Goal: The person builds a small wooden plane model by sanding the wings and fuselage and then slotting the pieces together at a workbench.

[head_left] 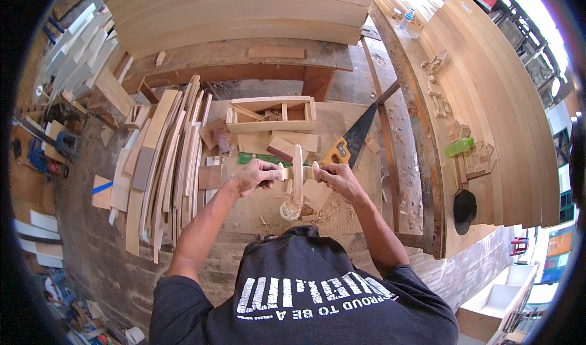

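Note:
A narrow wooden piece with a rounded end (298, 189) stands out from the workbench in front of me, light in colour. A pale strip (307, 173) crosses it from side to side. My left hand (259, 177) pinches the strip's left end between thumb and fingers. At the other end, my right hand (334, 179) grips it in the same way. I cannot make out the strip's material. Just below the wooden piece is a pale round object (290, 210), with shavings scattered about.
Beyond my hands lies a handsaw (340, 152) with an orange handle, near a divided wooden box (271, 126). Wooden slats (168, 156) are piled at the left. Large boards rise behind; a side bench (421, 122) on the right bears a green bottle (459, 147) and a black cap (465, 212).

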Demonstrator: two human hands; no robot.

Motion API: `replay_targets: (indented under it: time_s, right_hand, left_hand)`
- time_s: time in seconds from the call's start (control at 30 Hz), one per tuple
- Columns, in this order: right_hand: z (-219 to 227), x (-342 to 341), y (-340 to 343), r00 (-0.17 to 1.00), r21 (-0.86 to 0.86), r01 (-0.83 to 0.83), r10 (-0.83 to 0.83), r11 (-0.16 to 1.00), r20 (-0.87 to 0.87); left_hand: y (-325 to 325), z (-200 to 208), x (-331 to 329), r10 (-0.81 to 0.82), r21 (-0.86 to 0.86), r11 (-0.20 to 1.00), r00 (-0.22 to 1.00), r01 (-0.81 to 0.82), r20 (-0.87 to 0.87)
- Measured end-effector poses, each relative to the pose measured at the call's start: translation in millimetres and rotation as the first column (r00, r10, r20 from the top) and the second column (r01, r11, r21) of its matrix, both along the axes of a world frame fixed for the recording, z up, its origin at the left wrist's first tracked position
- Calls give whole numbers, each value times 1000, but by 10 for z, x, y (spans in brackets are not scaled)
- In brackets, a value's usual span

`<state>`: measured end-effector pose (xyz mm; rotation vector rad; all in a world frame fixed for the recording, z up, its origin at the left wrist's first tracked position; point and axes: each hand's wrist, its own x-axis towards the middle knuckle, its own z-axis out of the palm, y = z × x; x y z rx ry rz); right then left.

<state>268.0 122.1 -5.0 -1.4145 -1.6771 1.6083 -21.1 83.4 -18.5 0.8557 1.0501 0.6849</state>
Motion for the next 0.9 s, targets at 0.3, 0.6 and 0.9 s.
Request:
replay_targets:
  time_s: [0.3, 0.6, 0.9]
  right_hand:
    - [-25, 10, -16, 996, -70, 34, -40, 997, -79]
    - [-34, 155, 12, 955, -186, -46, -11, 982, -297]
    - [327, 233, 200, 985, 352, -54, 108, 934, -137]
  left_hand:
    - [2, 63, 4, 1, -19, 1000, 999, -1, 36]
    - [20, 128, -38, 4, -2, 1000, 997, -4, 80]
    - [179, 525, -142, -22, 389, 919, 995, 60, -102]
